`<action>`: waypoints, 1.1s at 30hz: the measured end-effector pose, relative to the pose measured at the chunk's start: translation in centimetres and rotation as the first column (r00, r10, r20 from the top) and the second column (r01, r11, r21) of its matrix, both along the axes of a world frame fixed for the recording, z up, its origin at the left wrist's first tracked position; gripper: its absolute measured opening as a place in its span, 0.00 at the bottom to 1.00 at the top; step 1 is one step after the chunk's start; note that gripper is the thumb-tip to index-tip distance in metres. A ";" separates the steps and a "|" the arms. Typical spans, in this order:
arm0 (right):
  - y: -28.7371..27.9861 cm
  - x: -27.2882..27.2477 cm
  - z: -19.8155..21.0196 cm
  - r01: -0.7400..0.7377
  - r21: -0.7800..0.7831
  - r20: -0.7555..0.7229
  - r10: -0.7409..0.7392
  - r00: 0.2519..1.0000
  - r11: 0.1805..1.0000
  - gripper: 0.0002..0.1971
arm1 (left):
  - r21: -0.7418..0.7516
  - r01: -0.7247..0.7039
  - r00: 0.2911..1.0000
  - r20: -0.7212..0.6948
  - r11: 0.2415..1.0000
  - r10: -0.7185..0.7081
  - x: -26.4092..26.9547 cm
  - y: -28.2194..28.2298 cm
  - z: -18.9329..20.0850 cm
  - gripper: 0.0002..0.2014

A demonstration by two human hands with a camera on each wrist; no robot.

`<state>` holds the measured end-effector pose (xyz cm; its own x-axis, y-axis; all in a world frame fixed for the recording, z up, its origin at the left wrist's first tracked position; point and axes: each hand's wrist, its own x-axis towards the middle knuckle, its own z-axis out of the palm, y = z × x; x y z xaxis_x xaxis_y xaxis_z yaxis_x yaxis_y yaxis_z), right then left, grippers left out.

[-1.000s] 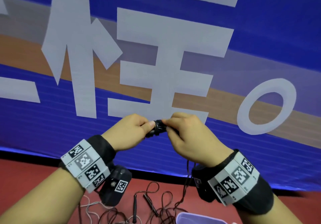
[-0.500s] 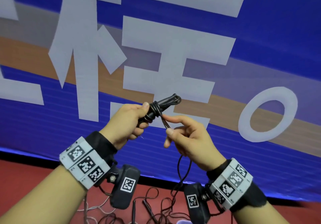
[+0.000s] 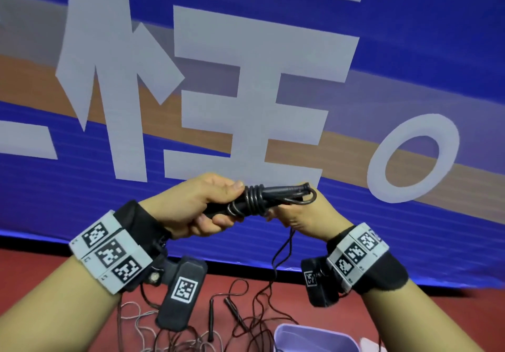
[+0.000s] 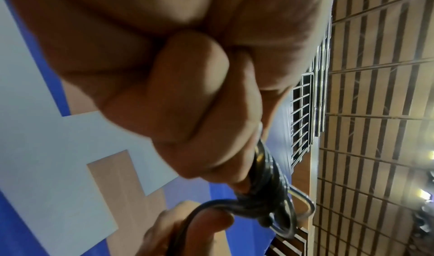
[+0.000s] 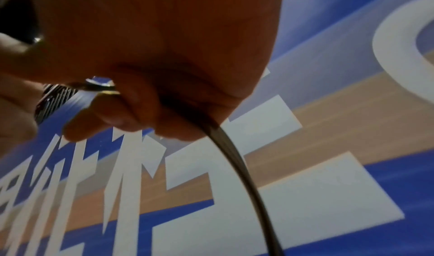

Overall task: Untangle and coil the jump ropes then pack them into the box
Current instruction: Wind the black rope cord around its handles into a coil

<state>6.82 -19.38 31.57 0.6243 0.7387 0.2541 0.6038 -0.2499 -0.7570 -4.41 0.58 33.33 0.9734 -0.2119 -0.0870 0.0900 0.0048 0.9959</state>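
Note:
My left hand [image 3: 207,209] grips the black handles [image 3: 276,192] of a jump rope, held up in front of the blue banner. Several turns of black cord [image 3: 254,198] are wound round the handles beside my thumb. My right hand [image 3: 297,213] sits behind and under the handle tips and pinches the cord [image 5: 225,145], which hangs down from it toward the floor. The left wrist view shows the wound cord [image 4: 270,169] and a loop [image 4: 288,217] at my fingertips. More tangled ropes [image 3: 235,321] lie on the red floor below. The lilac box [image 3: 314,338] stands at the bottom edge.
A large blue banner [image 3: 410,51] with white characters fills the background. The red floor [image 3: 32,264] runs along the bottom. A thin pale rope [image 3: 136,321] lies left of the dark tangle. Two loose black handles [image 3: 210,319] lie among the ropes.
My right hand has brought the cord round the handles again, adding turns, and now sits under the handle tips. Both hands have shifted slightly right and the handles lie flatter.

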 end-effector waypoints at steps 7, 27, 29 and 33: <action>-1.1 1.4 0.0 0.032 -0.344 0.261 0.063 0.963 0.938 0.09 | 0.486 0.118 0.993 -0.081 0.866 -0.089 -0.2 -0.3 -1.2 0.22; 1.7 -3.1 1.2 0.057 0.152 0.178 -0.084 0.981 0.987 0.03 | 0.103 -0.519 0.844 0.216 0.848 0.491 1.6 2.1 -1.2 0.20; 1.7 -3.1 1.4 0.034 0.211 -0.004 -0.034 0.999 0.977 0.06 | 0.019 -0.470 0.868 0.193 0.882 0.458 1.3 1.9 -0.7 0.20; 1.3 -2.6 1.8 -0.019 0.236 -0.204 0.069 0.977 0.972 0.06 | -0.110 -0.371 0.910 0.151 0.922 0.385 0.3 1.1 0.4 0.19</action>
<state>4.23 -18.11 33.34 0.6499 0.7032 0.2882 0.4319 -0.0298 -0.9014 -4.08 1.63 33.76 0.9808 0.1754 0.0851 -0.1009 0.0830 0.9914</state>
